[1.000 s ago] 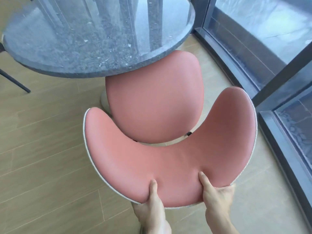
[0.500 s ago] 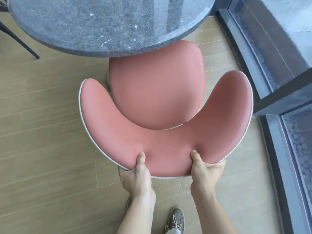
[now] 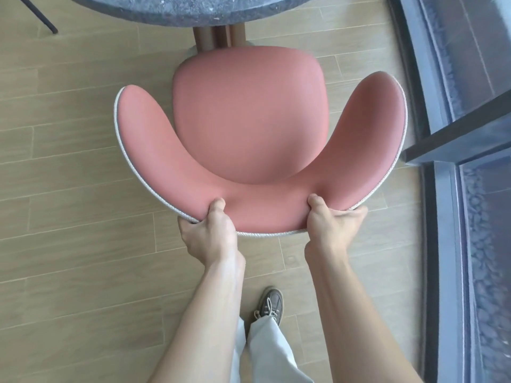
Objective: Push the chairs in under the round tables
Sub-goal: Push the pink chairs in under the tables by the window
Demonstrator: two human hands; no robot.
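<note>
A pink chair [image 3: 249, 114] with a curved backrest and grey woven edging stands on the wood floor below me. My left hand [image 3: 210, 233] grips the backrest's rear rim, thumb on the pink side. My right hand [image 3: 331, 225] holds the same rim further right. The round grey stone table [image 3: 193, 9] fills the top edge, and its brown pedestal [image 3: 218, 37] shows just beyond the seat's front. The seat's front edge lies just short of the tabletop's rim in this view.
A dark-framed glass wall [image 3: 456, 134] runs down the right side, close to the chair's right arm. A thin black leg of another chair [image 3: 41, 15] stands at top left. My shoe [image 3: 271, 302] and light trouser leg are behind the chair.
The view has tilted down, so the table slid up out of frame and its pedestal came into sight. The seat, earlier partly under the tabletop, now shows whole. Both hands keep their grip.
</note>
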